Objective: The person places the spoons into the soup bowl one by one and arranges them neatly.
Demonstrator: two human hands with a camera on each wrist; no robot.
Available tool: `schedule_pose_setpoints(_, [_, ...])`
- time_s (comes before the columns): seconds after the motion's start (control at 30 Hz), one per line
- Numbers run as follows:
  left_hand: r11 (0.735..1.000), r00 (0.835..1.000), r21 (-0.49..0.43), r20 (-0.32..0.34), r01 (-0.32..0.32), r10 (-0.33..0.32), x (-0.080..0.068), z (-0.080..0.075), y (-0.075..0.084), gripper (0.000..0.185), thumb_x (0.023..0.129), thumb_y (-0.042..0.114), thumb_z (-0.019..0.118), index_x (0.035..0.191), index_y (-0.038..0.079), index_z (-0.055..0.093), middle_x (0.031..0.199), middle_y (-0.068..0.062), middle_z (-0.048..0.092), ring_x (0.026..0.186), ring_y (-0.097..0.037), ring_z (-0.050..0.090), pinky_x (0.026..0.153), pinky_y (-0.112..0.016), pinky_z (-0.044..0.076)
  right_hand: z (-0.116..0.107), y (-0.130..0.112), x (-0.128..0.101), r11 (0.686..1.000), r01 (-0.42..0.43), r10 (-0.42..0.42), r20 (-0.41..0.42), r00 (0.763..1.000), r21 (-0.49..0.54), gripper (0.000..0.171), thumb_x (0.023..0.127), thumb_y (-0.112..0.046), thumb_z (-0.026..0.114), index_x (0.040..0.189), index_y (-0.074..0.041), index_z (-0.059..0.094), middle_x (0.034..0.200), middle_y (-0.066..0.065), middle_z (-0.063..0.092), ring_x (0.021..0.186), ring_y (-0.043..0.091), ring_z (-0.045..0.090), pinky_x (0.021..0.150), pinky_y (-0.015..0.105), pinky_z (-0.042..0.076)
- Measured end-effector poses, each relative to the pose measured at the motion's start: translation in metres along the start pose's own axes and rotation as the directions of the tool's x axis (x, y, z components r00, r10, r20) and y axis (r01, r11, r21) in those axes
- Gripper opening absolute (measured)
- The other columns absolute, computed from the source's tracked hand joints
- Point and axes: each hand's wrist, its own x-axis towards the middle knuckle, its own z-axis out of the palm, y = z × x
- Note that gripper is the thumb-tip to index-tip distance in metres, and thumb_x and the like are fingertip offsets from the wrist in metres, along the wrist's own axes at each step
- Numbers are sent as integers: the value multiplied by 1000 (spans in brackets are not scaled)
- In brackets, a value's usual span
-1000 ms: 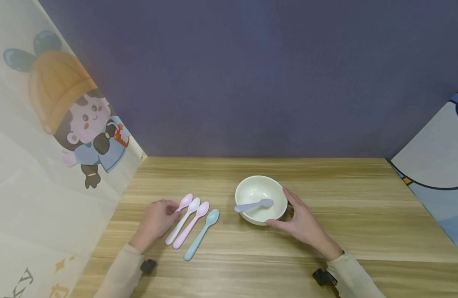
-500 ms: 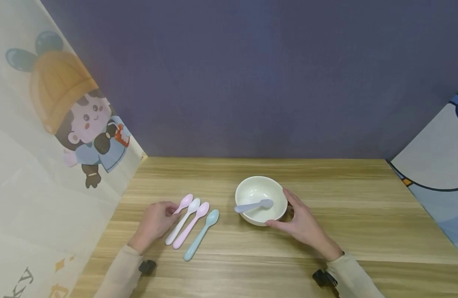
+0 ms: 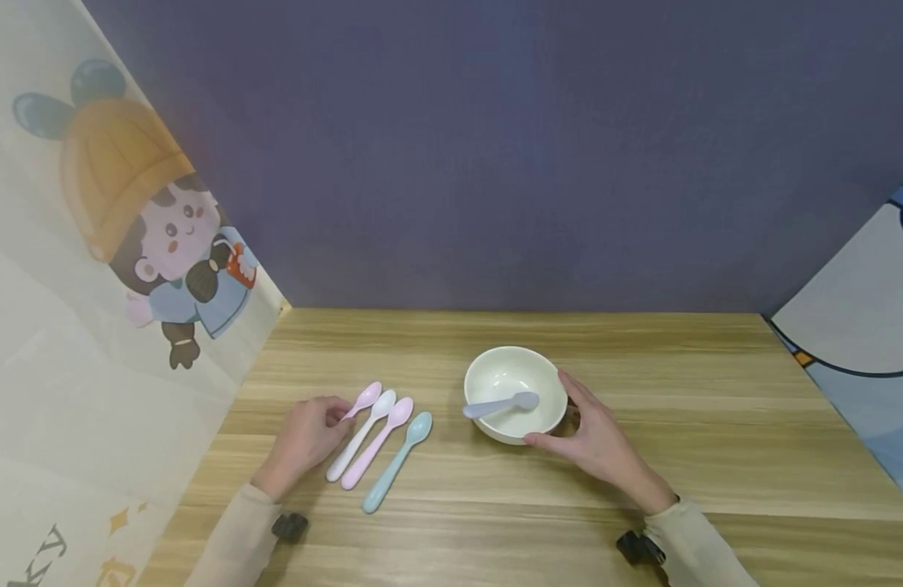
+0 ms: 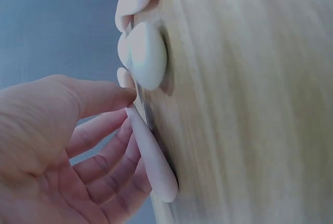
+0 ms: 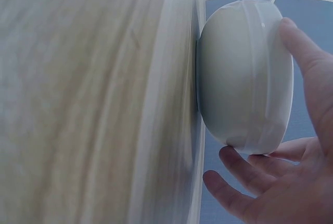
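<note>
**Left hand pinching pink spoon, right hand steadying bowl**

My left hand (image 3: 307, 434) is at the left end of a row of four spoons on the tabletop (image 3: 715, 424). Thumb and fingers are closed narrow on the handle of the pale pink spoon (image 3: 365, 399), the outermost one; the left wrist view shows the thumb on top of the handle (image 4: 148, 151) and the fingers curled underneath. The spoon is still flat on the wood, touching or just beside the white spoon (image 3: 363, 432). Next in the row are the pink spoon (image 3: 381, 440) and the blue spoon (image 3: 396, 461), all angled the same way with their scoops toward the far wall, handles toward me, so easy to take from the near side.

My right hand (image 3: 598, 440) cups the white bowl (image 3: 515, 395) from its right side, grip wide, thumb at the far rim, fingers at the near lower wall, probably to keep it from sliding. The right wrist view shows the fingers touching the bowl wall (image 5: 244, 73). A lavender spoon (image 3: 501, 403) already lies inside, handle resting over the left rim.
</note>
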Motion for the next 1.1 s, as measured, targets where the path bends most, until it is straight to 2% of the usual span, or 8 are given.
schedule_pose_setpoints(0.43, [999, 999, -1, -5, -41, 41, 1, -2, -2, 21, 96, 14, 76, 114, 3, 80, 93, -5, 80, 80, -13, 70, 74, -36, 59, -1, 0, -1, 1000, 11, -11, -2, 1000, -4, 118, 76, -51, 95, 164, -1, 36, 162, 27, 46, 136, 46, 60, 107, 61, 54])
schedule_pose_setpoints(0.73, [998, 998, 31, -10, -59, 60, 0, -2, 2, 23, 95, 16, 77, 113, 4, 80, 91, -5, 77, 78, -13, 66, 71, -32, 56, 0, 0, 0, 1000, 11, -11, 1, 1000, -1, 118, 76, -51, 95, 164, 0, 36, 162, 27, 47, 136, 46, 60, 107, 60, 54])
schedule_pose_setpoints(1.1, [996, 997, 54, 2, -71, 71, -1, -5, 3, 26, 95, 16, 76, 117, 3, 79, 94, -7, 76, 78, -13, 63, 71, -34, 56, 0, 1, -1, 1000, -3, 3, 3, 1000, -5, 119, 76, -53, 95, 163, 2, 35, 163, 28, 45, 138, 48, 57, 111, 63, 50])
